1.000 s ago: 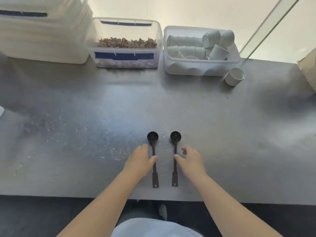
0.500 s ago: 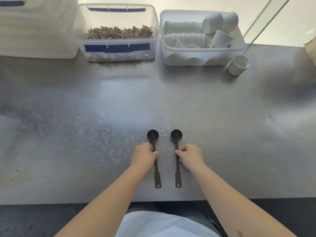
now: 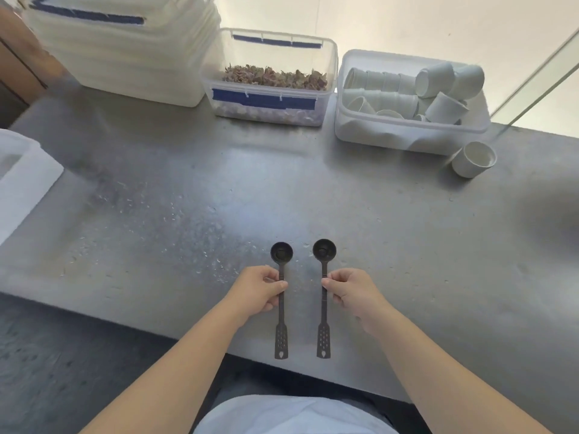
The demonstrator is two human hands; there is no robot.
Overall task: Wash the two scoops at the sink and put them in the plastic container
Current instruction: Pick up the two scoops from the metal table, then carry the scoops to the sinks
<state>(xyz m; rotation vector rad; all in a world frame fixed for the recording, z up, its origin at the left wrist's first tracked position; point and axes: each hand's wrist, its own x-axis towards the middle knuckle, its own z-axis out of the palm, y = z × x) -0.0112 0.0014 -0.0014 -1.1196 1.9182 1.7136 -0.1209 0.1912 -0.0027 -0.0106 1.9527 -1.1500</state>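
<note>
**2 hands grip 2 black scoops on a steel counter**

The left hand (image 3: 258, 289) pinches the thin handle of the left scoop (image 3: 281, 296), fingers closed around it. The right hand (image 3: 352, 291) holds the right scoop (image 3: 323, 292) the same way. Both scoops lie parallel, bowls pointing far, perforated ends at the near edge of the metal counter (image 3: 407, 245). Far along the counter stand a clear tub of dried petals (image 3: 269, 101), a plastic container of white cups (image 3: 391, 133) to its right, and 1 loose white cup (image 3: 473, 159) just beside that container.
</note>
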